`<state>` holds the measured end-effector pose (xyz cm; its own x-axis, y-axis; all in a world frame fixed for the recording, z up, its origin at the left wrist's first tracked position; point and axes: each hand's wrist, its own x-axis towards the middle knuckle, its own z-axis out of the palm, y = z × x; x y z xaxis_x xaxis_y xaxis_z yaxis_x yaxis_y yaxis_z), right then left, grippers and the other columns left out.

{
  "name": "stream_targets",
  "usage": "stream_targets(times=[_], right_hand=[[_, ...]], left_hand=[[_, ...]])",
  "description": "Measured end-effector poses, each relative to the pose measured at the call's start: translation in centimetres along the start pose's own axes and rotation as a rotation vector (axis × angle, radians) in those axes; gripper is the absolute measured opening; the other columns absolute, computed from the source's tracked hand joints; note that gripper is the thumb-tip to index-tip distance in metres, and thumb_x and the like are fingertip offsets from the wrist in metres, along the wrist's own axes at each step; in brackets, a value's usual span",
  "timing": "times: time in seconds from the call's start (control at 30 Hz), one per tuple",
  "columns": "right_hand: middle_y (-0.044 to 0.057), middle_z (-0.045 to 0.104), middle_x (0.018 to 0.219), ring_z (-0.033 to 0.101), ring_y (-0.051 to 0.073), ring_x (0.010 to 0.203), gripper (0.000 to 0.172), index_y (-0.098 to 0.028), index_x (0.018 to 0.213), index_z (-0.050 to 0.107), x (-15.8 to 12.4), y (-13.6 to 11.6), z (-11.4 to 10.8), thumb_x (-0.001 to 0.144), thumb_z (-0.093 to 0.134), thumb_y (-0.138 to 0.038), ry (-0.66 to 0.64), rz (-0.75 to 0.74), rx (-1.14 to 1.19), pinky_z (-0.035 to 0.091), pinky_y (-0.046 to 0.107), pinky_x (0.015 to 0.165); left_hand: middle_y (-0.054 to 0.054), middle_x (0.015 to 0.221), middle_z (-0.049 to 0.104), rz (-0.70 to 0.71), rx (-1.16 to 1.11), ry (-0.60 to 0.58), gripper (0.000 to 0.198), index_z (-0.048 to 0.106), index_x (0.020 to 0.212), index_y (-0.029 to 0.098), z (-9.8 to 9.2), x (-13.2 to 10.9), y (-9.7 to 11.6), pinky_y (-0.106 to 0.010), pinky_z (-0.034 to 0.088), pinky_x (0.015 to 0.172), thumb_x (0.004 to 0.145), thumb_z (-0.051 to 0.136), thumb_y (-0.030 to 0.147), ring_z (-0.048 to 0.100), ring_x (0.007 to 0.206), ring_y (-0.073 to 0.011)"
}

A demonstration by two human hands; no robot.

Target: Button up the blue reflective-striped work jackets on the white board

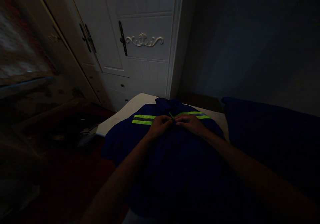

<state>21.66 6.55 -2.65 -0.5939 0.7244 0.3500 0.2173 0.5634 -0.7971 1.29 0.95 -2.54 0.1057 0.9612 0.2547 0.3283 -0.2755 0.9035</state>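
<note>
A dark blue work jacket (160, 170) with yellow-green reflective stripes lies spread on a pale surface (132, 109), its collar (166, 104) toward the wardrobe. My left hand (160, 124) pinches the jacket's front opening near the chest stripe. Close against it, my right hand (188, 123) pinches the other side of the same opening, fingertips almost touching the left ones. A short piece of yellow-green edge stands up between the hands. Whatever small part lies between my fingertips is too dark and covered to make out.
A white wardrobe (147, 71) with dark handles and carved trim stands just beyond the surface. On the right lies a dark blue cushion or cloth (270, 130) beside the wall. A dark heap (75, 130) rests on the red floor (75, 184) at the left.
</note>
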Motion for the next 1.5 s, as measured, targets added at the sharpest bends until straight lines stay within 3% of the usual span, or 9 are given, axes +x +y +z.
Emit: stream_targets(times=[0.37, 0.5, 0.6, 0.83, 1.2, 1.5], right_hand=[[0.007, 0.075, 0.095, 0.069, 0.023, 0.091, 0.011, -0.022, 0.084, 0.076, -0.4, -0.1, 1.0, 0.076, 0.074, -0.028, 0.097, -0.012, -0.041, 0.054, 0.039, 0.084], [0.006, 0.074, 0.094, 0.069, 0.022, 0.090, 0.010, -0.022, 0.083, 0.077, -0.5, -0.2, 1.4, 0.078, 0.073, -0.030, 0.128, -0.036, -0.040, 0.053, 0.038, 0.084], [0.005, 0.075, 0.093, 0.069, 0.021, 0.089, 0.012, -0.024, 0.083, 0.077, -0.5, -0.1, 1.4, 0.079, 0.074, -0.036, 0.123, -0.045, -0.025, 0.054, 0.037, 0.083], [0.005, 0.075, 0.094, 0.070, 0.021, 0.086, 0.014, -0.025, 0.078, 0.078, -0.4, 0.7, 1.2, 0.076, 0.077, -0.039, 0.101, -0.054, 0.007, 0.056, 0.039, 0.081], [0.005, 0.073, 0.094, 0.068, 0.021, 0.089, 0.007, -0.024, 0.078, 0.077, -0.5, 0.0, 1.1, 0.077, 0.075, -0.031, 0.086, -0.079, -0.009, 0.053, 0.038, 0.085], [0.007, 0.075, 0.096, 0.069, 0.022, 0.089, 0.017, -0.021, 0.085, 0.075, -0.2, 0.2, 0.9, 0.081, 0.068, -0.037, 0.049, -0.032, -0.002, 0.055, 0.038, 0.081]], left_hand=[[-0.004, 0.079, 0.071, -0.066, -0.056, -0.035, 0.015, 0.071, 0.084, 0.012, -0.1, -0.1, 0.0, -0.023, 0.045, 0.062, 0.079, 0.061, 0.021, 0.062, 0.068, -0.0136], [-0.005, 0.082, 0.072, -0.074, -0.100, -0.031, 0.022, 0.071, 0.085, 0.013, -0.1, -0.4, 0.5, -0.024, 0.046, 0.065, 0.076, 0.069, 0.033, 0.063, 0.071, -0.0148], [-0.006, 0.081, 0.072, -0.067, -0.101, -0.029, 0.030, 0.072, 0.082, 0.013, -0.1, -0.4, 0.6, -0.024, 0.046, 0.064, 0.075, 0.071, 0.042, 0.063, 0.070, -0.0153], [-0.005, 0.079, 0.073, -0.002, -0.027, -0.014, 0.024, 0.074, 0.081, 0.014, -0.2, -0.2, 0.1, -0.025, 0.045, 0.064, 0.080, 0.065, 0.037, 0.063, 0.072, -0.0158], [-0.005, 0.075, 0.072, -0.074, -0.049, 0.026, 0.025, 0.074, 0.078, 0.012, 0.1, -0.2, 0.3, -0.022, 0.042, 0.056, 0.080, 0.063, 0.036, 0.060, 0.064, -0.0131], [-0.004, 0.073, 0.072, -0.132, -0.157, 0.075, 0.019, 0.074, 0.074, 0.012, -0.2, -0.1, 0.5, -0.022, 0.045, 0.059, 0.073, 0.070, 0.031, 0.061, 0.063, -0.0126]])
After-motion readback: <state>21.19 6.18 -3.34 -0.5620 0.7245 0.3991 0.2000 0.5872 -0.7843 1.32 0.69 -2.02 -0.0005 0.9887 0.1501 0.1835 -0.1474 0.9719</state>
